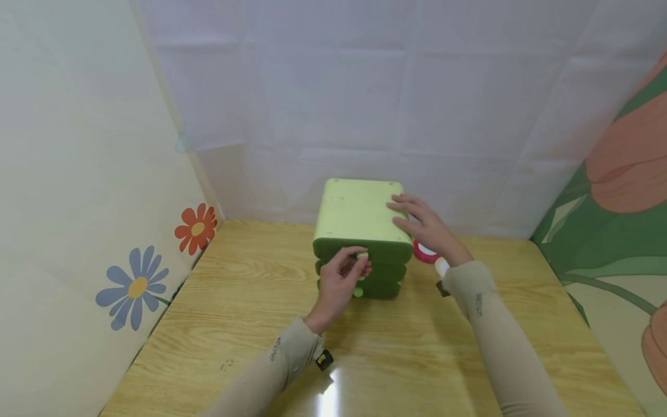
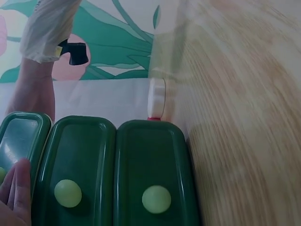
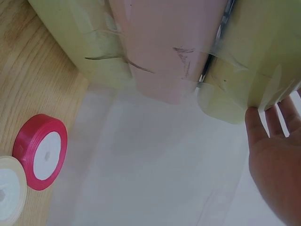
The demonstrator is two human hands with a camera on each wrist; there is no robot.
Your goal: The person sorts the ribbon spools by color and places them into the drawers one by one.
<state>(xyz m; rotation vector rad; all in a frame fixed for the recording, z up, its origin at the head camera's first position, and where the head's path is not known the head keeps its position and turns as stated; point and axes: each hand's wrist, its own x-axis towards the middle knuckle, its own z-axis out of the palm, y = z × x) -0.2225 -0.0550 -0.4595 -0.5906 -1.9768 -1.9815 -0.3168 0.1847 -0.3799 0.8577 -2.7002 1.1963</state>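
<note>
A small drawer box with a pale green top (image 1: 359,208) and several dark green drawer fronts (image 1: 384,289) stands on the table. My left hand (image 1: 337,281) pinches the round light green knob (image 1: 362,255) of the uppermost drawer. The two lower drawers' knobs (image 2: 67,193) show in the left wrist view. My right hand (image 1: 424,226) rests with its fingers spread on the right edge of the box top. Seen from the right wrist, those fingers (image 3: 256,125) touch the yellowish side of the box, beside a pink middle section (image 3: 164,47).
Right of the box, a red ribbon roll (image 3: 44,150) and a cream ribbon roll (image 3: 9,188) stand on the wooden table (image 1: 250,301). A white sheet (image 1: 312,87) hangs behind. Flower-printed panels flank both sides.
</note>
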